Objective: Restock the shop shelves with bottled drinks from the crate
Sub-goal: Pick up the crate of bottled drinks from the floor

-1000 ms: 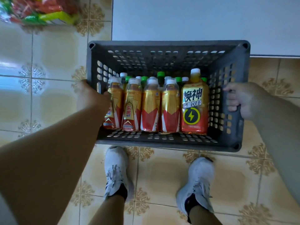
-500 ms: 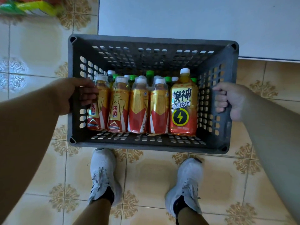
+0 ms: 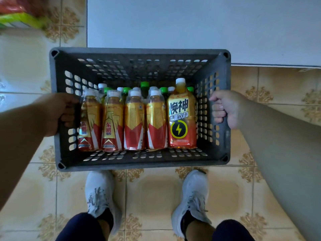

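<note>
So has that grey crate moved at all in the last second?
Yes. The crate has come back toward the person: its far rim overlaps less of the white surface than before, and its near rim sits closer above the shoes.

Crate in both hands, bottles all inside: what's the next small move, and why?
Probably set the crate down. The left hand and right hand both grip its side walls, so neither is free to lift a bottle. The front row of bottles stands upright, and no shelf with drinks is in view yet.
</note>
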A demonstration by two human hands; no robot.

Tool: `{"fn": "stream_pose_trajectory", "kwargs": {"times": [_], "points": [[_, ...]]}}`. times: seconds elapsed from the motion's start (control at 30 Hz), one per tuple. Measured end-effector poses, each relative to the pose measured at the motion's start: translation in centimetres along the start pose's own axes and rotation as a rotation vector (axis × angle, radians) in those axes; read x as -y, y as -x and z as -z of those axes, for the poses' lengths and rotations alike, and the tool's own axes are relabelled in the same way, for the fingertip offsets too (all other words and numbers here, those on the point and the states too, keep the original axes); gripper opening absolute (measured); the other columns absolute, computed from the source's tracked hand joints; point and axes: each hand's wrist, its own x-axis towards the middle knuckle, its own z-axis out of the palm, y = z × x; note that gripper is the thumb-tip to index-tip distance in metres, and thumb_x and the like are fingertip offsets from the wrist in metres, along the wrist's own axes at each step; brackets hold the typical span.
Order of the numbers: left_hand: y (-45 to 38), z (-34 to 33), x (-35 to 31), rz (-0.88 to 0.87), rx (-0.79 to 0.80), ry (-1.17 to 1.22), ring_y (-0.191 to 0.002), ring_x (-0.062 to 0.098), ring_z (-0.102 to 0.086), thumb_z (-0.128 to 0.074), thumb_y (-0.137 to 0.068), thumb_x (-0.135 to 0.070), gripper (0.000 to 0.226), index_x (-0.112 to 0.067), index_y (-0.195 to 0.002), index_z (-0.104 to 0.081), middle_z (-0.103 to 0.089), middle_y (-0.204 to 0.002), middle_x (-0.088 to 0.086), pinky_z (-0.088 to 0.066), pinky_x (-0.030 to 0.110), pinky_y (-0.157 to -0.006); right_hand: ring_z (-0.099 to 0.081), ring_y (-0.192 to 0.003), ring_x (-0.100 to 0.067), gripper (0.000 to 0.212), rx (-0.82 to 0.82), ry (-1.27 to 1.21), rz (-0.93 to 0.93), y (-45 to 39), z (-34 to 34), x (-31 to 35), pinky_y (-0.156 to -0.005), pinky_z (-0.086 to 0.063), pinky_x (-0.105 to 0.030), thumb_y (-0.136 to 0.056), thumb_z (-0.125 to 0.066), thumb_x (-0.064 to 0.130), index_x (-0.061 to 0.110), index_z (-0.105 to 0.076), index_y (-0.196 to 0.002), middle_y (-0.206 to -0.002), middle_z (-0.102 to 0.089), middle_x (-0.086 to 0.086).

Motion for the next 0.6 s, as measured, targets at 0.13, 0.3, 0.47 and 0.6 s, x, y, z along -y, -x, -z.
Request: {"fn": "stream_pose_trajectory", "kwargs": {"times": [0.13, 0.3, 0.47, 0.6], "points": [[2.7, -0.5, -0.4, -0.038, -0.016, -0.009, -0.033, 0.012, -0.025, -0.057, -0.09, -0.017, 0.032, -0.025, -0.064, -0.04, -0.03, -0.045, -0.007, -0.027, 0.02, -0.035, -0.018, -0.032, -0.01, 0.019, -0.026, -0.007, 0.012, 2.6, 0.8, -0.5, -0.037, -0.023, -0.018, -0.089, -0.046, 0.016, 0.022, -0.037, -0.074, -0.041, -0.022, 0.008], [9.9, -0.5, -1.7, -0.069, 0.02, -0.02, -0.033, 0.012, -0.024, -0.055, -0.09, -0.015, 0.033, -0.025, -0.064, -0.038, -0.03, -0.046, -0.007, -0.027, 0.02, -0.035, -0.016, -0.031, -0.01, 0.027, -0.051, -0.027, 0.017, 10.2, 2.9, -0.1, -0.037, -0.022, -0.018, -0.091, -0.043, 0.014, 0.024, -0.031, -0.069, -0.038, -0.021, 0.009], [19.7, -0.1, -3.1, -0.073, 0.039, -0.051, -0.033, 0.011, -0.026, -0.057, -0.09, -0.015, 0.034, -0.023, -0.061, -0.04, -0.033, -0.045, -0.007, -0.029, 0.021, -0.036, -0.016, -0.031, -0.01, 0.028, -0.09, -0.079, 0.021, 21.2, 5.9, 0.7, -0.038, -0.021, -0.017, -0.091, -0.043, 0.014, 0.025, -0.03, -0.068, -0.038, -0.021, 0.008], [29.8, 0.4, -5.1, -0.074, 0.054, -0.112, -0.035, 0.012, -0.031, -0.061, -0.089, -0.021, 0.032, -0.024, -0.062, -0.046, -0.037, -0.046, -0.006, -0.032, 0.023, -0.036, -0.02, -0.034, -0.013, 0.03, -0.153, -0.095, 0.016, 32.1, 9.1, 1.7, -0.041, -0.023, -0.022, -0.094, -0.045, 0.013, 0.025, -0.034, -0.069, -0.042, -0.024, 0.008]]}}
